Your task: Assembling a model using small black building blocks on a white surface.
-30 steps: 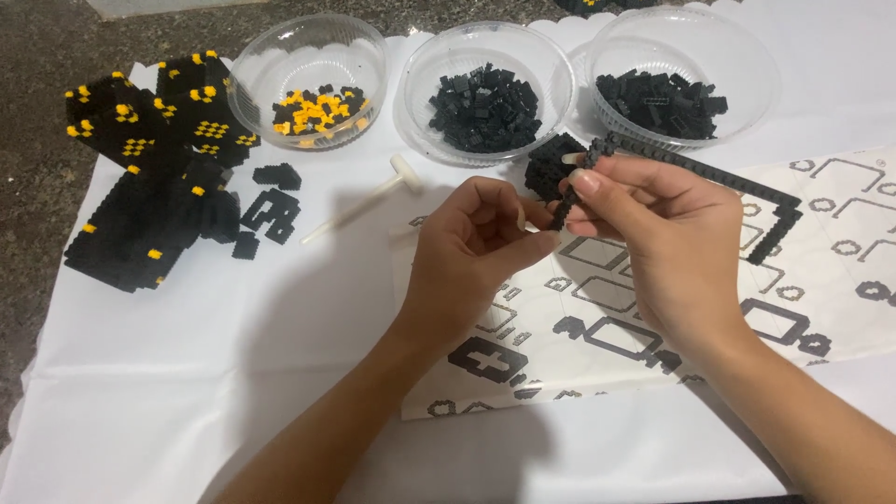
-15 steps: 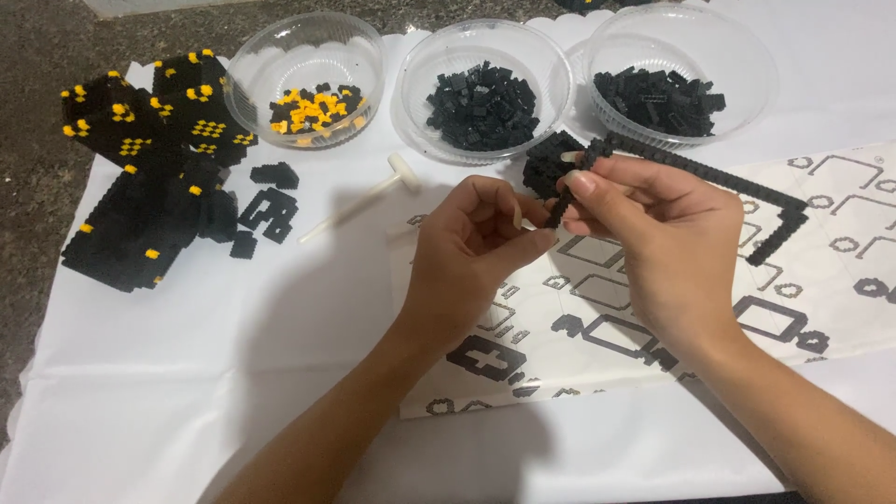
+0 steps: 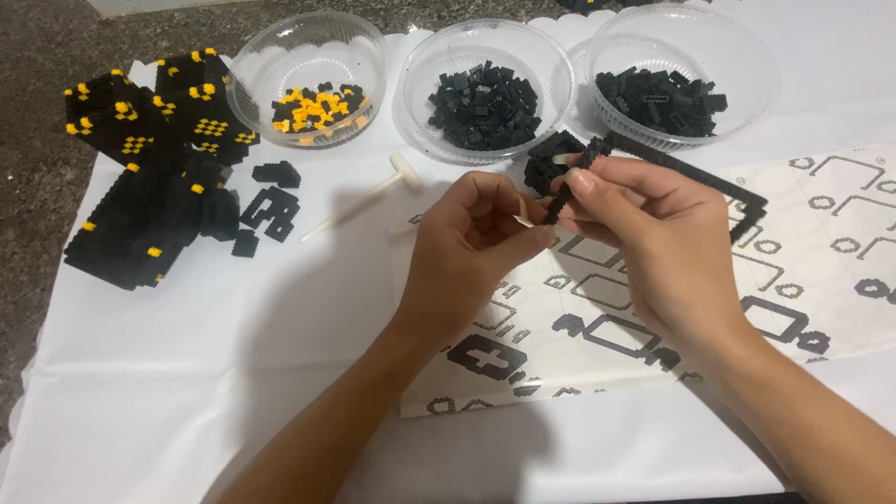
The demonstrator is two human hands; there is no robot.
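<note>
White cloth (image 3: 233, 373) is covering the worktop, its scalloped edge giving way to speckled dark stone (image 3: 37, 187) at the left; nothing more of the room is showing. Lying on the cloth, right of centre, is a printed instruction sheet (image 3: 821, 243) with black outline diagrams. Standing along the far edge are three clear plastic bowls: one (image 3: 308, 75) holding yellow and black micro bricks, a middle one (image 3: 485, 89) and a right one (image 3: 686, 75) each holding black bricks. Sitting at the left is a part-built black and yellow block model (image 3: 149, 177), with loose black sub-assemblies (image 3: 271, 201) just beside it and a small white mallet (image 3: 369, 191) lying near them. The left hand (image 3: 467, 252) is pinching a slim pale sliver between thumb and forefinger; what it is cannot be told. The right hand (image 3: 644, 243) is gripping a small black brick assembly (image 3: 560, 173) at the fingertips, raised above the sheet, close in front of a thin black brick frame (image 3: 709, 182) lying on the paper. Hazards, as judged: the assembly is being held only by its edges, so uneven pressure is likely to be splitting it or popping bricks loose; a dropped black piece is liable to be getting lost among the black print; a sweeping forearm is risking the nearby frame or a light bowl.
</note>
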